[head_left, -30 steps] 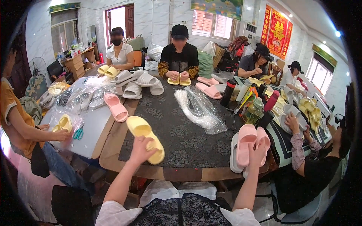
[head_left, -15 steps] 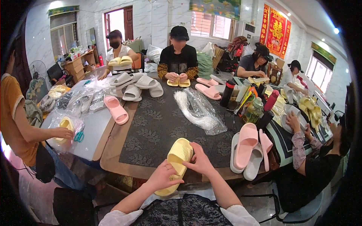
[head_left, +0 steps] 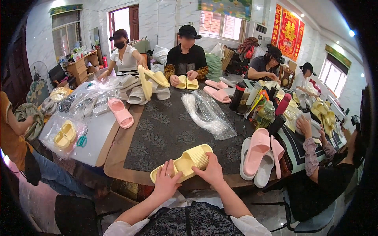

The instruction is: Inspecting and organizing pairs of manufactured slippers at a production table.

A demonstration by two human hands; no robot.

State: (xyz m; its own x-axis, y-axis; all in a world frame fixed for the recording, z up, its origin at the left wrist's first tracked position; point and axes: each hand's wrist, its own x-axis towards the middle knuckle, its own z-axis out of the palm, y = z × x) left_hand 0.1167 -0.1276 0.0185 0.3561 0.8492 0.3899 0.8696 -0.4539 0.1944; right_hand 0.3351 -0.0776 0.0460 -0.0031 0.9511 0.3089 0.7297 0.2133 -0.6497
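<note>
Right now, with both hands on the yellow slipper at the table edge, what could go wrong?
1. The yellow slipper lies at the near edge of the table, its heel end past the dark mat; if the left hand or right hand lets go, it could slide off.
2. The stack of pink and white slippers sits beside the right hand, also near the edge; a sideways move might knock it down.

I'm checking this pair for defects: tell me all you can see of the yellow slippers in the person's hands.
The yellow slippers are pale, thick-soled slides of soft foam-like material with ribbed straps, lying side by side at the near table edge. The left hand presses the heel end; the right hand grips the strap side.
</note>
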